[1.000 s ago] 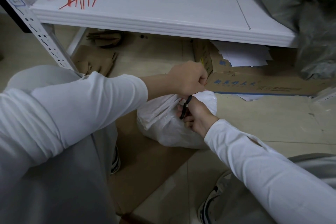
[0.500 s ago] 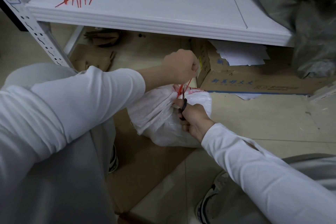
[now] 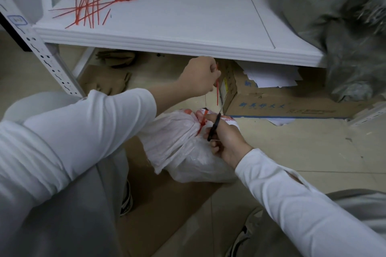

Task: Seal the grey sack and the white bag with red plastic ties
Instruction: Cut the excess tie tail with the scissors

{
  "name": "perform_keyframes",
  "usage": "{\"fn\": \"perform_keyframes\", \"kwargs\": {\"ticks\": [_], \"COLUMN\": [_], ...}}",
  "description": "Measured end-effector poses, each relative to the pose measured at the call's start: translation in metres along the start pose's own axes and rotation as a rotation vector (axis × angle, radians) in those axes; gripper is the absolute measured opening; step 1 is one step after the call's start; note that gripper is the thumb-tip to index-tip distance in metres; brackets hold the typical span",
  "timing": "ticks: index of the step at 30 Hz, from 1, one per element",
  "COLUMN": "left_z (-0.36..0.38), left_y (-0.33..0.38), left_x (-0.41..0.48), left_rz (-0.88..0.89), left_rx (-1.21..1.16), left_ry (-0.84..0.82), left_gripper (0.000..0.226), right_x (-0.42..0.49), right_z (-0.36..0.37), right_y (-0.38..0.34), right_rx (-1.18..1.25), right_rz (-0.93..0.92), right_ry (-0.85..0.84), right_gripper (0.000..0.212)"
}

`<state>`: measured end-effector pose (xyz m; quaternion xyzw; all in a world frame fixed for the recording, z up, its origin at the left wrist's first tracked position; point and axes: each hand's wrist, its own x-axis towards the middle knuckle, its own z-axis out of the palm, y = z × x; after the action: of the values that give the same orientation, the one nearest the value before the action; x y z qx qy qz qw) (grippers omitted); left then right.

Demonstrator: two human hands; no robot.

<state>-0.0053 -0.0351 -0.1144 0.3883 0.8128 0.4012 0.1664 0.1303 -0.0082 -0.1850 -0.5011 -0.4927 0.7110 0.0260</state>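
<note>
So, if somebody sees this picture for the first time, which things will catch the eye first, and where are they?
First the white bag on the floor in the middle, its neck gathered by a red tie. The left hand holds a loose red strip above it, and the right hand holds black scissors at the neck. Next, the spare red ties on the white shelf, upper left.
</note>
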Motion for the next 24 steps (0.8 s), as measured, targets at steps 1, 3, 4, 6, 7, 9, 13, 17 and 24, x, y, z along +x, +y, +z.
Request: {"fn": "perform_keyframes", "kwargs": {"ticks": [1, 3, 4, 6, 7, 9, 13, 17, 24], "left_z": [-0.003, -0.011, -0.015, -0.022, -0.026, -0.034, -0.052, -0.069, -0.104], "left_y": [0.004, 0.012, 0.016, 0.022, 0.024, 0.028, 0.033, 0.03, 0.011], "left_x": [-0.001, -0.003, -0.003, -0.004, -0.005, -0.005, -0.004, -0.003, 0.01], "left_rz": [-0.027, -0.061, -0.068, -0.077, -0.08, -0.075, -0.026, -0.054, -0.18], "left_rx": [-0.099, -0.271, -0.332, -0.411, -0.439, -0.468, -0.433, -0.428, -0.459], "left_ry": [0.005, 0.01, 0.011, 0.02, 0.027, 0.049, 0.142, 0.276, 0.427], "left_gripper": [0.02, 0.023, 0.023, 0.015, 0.012, 0.011, 0.012, 0.015, 0.02], "right_x": [-0.002, -0.008, -0.011, -0.017, -0.019, -0.023, -0.036, -0.046, -0.035], "right_z": [-0.001, -0.005, -0.007, -0.009, -0.009, -0.008, 0.001, 0.015, 0.044], "right_y": [-0.006, -0.02, -0.028, -0.043, -0.05, -0.064, -0.087, -0.106, -0.14], "right_rx": [0.02, 0.03, 0.015, -0.039, -0.062, -0.106, -0.139, -0.21, -0.299], "right_rz": [-0.035, -0.109, -0.148, -0.246, -0.304, -0.41, -0.522, -0.631, -0.861], "right_ry": [0.005, 0.039, 0.053, 0.07, 0.082, 0.081, 0.013, 0.051, 0.205], "right_gripper": [0.028, 0.025, 0.027, 0.033, 0.036, 0.036, 0.031, 0.04, 0.059]}}
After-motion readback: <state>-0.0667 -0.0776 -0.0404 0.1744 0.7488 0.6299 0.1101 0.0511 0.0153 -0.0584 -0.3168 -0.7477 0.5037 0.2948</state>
